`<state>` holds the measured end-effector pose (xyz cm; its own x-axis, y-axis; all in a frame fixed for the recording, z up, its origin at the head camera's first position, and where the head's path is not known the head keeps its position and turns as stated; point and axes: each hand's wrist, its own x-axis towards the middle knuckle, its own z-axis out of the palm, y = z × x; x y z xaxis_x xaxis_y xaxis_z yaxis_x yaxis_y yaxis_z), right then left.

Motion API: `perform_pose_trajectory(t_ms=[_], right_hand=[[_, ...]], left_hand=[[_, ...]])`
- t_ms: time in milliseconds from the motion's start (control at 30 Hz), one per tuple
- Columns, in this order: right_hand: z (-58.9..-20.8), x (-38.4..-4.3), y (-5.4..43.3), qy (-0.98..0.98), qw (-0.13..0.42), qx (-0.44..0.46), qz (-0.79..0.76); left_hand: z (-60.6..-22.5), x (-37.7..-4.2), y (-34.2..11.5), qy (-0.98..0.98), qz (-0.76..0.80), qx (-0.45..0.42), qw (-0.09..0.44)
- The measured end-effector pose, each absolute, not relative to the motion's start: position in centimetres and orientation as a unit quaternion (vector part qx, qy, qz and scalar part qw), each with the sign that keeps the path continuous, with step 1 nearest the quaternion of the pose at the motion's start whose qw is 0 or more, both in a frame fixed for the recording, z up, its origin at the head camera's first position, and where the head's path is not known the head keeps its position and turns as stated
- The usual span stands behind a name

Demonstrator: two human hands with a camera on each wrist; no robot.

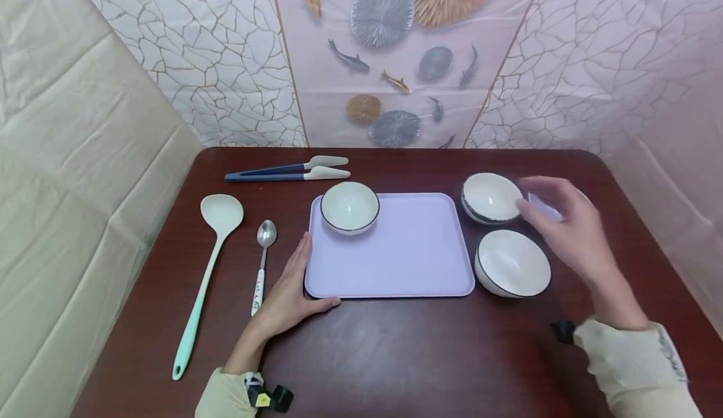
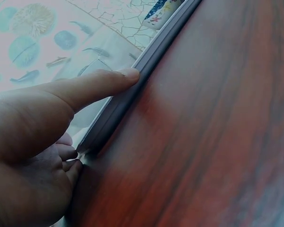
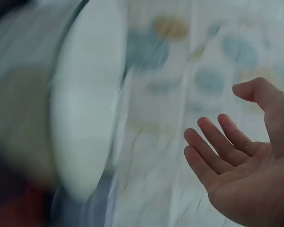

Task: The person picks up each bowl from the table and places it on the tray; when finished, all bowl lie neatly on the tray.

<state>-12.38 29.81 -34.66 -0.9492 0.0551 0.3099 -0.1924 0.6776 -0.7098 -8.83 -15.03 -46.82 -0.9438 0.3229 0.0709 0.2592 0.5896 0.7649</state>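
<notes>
My left hand (image 1: 290, 295) rests at the near left corner of a lavender tray (image 1: 407, 248). Its fingers lie straight along the tray's left side, and the thumb touches the front edge, as the left wrist view also shows. On the tray's far left part stands a white bowl (image 1: 350, 206) with a dark rim. My right hand (image 1: 570, 223) hovers beside a patterned bowl (image 1: 491, 197) at the right, fingers apart from the thumb and nothing between them. Nearer to me sits another dark-rimmed white bowl (image 1: 513, 262); a blurred white bowl (image 3: 87, 99) fills the right wrist view's left side.
Partly behind my right hand is a pale lavender object (image 1: 545, 207). Left of the tray lie a metal spoon (image 1: 266, 236) with a patterned handle and a pale green ladle (image 1: 209, 273). Blue-and-white tongs (image 1: 288, 172) lie at the back of the dark wooden table (image 1: 407, 355).
</notes>
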Motion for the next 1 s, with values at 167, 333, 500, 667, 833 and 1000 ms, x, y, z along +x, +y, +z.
perform_pose_trajectory(t_ms=[167,333,500,667,833,1000], right_hand=[[-37.6,-11.6,35.7,-0.921,0.146,-0.073,0.353],[-40.1,-11.9,38.7,-0.913,0.114,-0.096,0.379],[-42.1,-13.0,39.7,-0.909,0.087,-0.093,0.397],[-43.5,-13.9,40.2,-0.915,0.093,-0.09,0.383],[-44.2,-14.5,40.6,-0.907,0.092,-0.103,0.397],[-44.2,-15.1,40.7,-0.906,0.092,-0.106,0.4]], left_hand=[[-47.1,-8.6,-15.2,0.891,0.424,0.157,0.043],[-47.2,-8.4,-15.3,0.89,0.428,0.151,0.048],[-47.2,-8.5,-15.3,0.889,0.429,0.152,0.044],[-47.2,-8.5,-15.2,0.889,0.43,0.151,0.043],[-47.0,-8.6,-15.1,0.89,0.429,0.151,0.043],[-46.7,-8.7,-15.2,0.892,0.425,0.151,0.038]])
